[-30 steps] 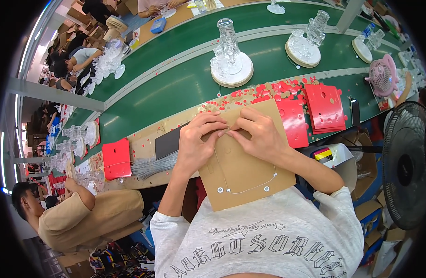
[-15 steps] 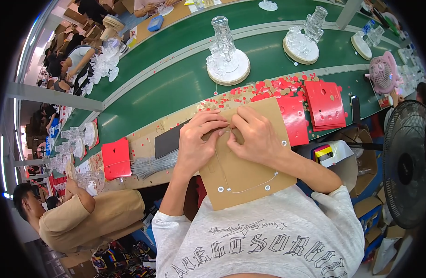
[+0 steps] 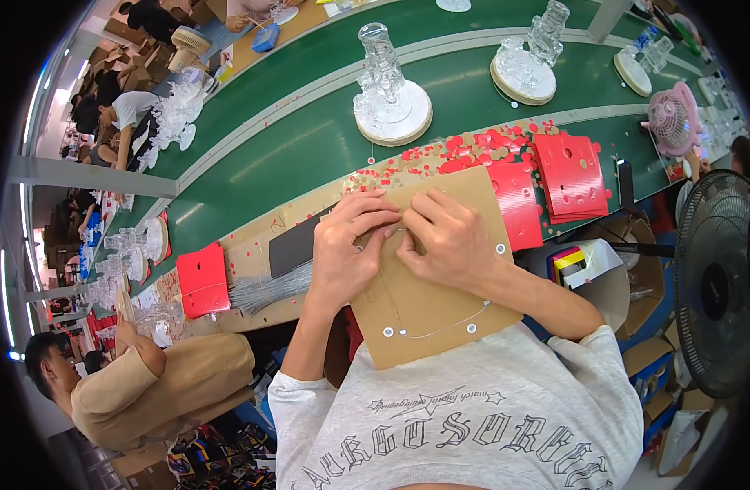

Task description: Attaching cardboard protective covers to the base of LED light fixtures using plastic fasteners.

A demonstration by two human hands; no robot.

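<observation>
looking down through the head view, i see a flat tan board [image 3: 440, 304], roughly square, lying at a slant between the green counter [image 3: 293, 171] and a light grey shirt [image 3: 473, 392]. its face is plain and matte, like cardboard. three white ring-like discs [image 3: 388, 332] show on it, two near the lower edge and one by the right edge. a thin wire [image 3: 393, 304] comes down the left part of the face and bows across the bottom toward the right, with small white pieces [image 3: 487, 303] at two of its bends.

the left hand [image 3: 350, 245] rests on the board's upper left, thumb and forefinger drawn together; the right hand [image 3: 444, 241] sits beside it, fingers curled, fingertips near the left's. i cannot tell what either grip grasps: whatever lies between the fingertips is too small to make out.

to the left i have a bundle of grey wires [image 3: 269, 290] beside a stack of red sheets [image 3: 203, 282]; more red sheets [image 3: 571, 175] lie to the right.
</observation>
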